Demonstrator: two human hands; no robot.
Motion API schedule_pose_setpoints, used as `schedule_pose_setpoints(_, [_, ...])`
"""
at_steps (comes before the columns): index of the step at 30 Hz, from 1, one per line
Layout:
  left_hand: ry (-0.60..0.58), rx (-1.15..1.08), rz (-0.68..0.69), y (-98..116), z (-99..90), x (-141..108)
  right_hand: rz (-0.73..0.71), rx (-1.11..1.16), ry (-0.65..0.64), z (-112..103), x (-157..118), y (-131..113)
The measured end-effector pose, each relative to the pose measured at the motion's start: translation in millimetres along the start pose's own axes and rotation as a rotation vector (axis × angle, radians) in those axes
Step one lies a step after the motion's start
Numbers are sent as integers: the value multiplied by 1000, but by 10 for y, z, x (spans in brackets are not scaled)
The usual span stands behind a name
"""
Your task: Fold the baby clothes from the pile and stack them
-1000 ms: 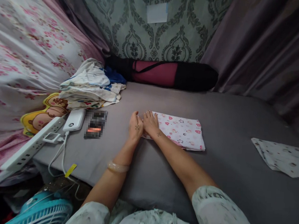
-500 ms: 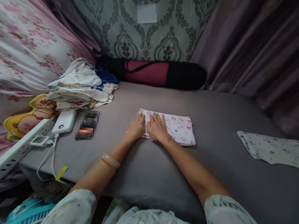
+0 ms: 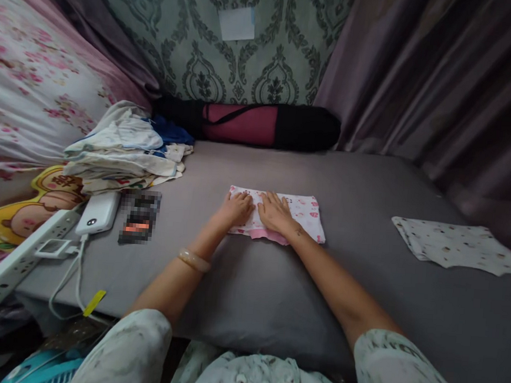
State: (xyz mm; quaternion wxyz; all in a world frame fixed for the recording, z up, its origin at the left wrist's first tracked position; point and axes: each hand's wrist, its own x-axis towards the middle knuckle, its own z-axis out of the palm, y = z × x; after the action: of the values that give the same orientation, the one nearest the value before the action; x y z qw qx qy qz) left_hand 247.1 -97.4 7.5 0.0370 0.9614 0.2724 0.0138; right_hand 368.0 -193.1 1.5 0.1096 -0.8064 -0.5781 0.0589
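A folded white garment with a pink and red print [image 3: 305, 216] lies flat on the grey sheet [image 3: 248, 285]. Along its near edge a strip of plain pink fabric shows. My left hand [image 3: 239, 208] rests flat on the left part of the cloth, fingers stretched out. Beside it, just to the right, my right hand [image 3: 275, 212] presses flat near the cloth's middle with its fingers spread. Neither hand grips the fabric. The parts under my palms are hidden.
At right lies another folded cloth [image 3: 459, 246], white with small dark spots. A pile of clothes [image 3: 126, 146] sits at back left, near a white power bank [image 3: 98, 211], a pixelated item [image 3: 141, 218] and a power strip [image 3: 20, 261]. A black and maroon bag [image 3: 243, 123] lies along the wall.
My left hand has slid right across the printed cloth. The pink strip at the near edge now shows more. The whole view has shifted slightly.
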Motion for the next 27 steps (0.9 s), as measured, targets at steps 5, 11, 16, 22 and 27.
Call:
schedule_pose_setpoints(5, [121, 6, -4, 108, 97, 45, 35, -40, 59, -2, -141, 79])
schedule_pose_setpoints(11, [118, 40, 2, 298, 119, -84, 35, -38, 94, -10, -307, 141])
schedule_pose_setpoints(16, [74, 13, 89, 442, 105, -242, 18, -54, 27, -73, -452, 230])
schedule_pose_setpoints(22, [28, -9, 52, 357, 99, -305, 54, -80, 65, -136, -599, 380])
schedule_pose_setpoints(27, [14, -31, 48, 267, 36, -247, 46, -78, 15, -217, -597, 541])
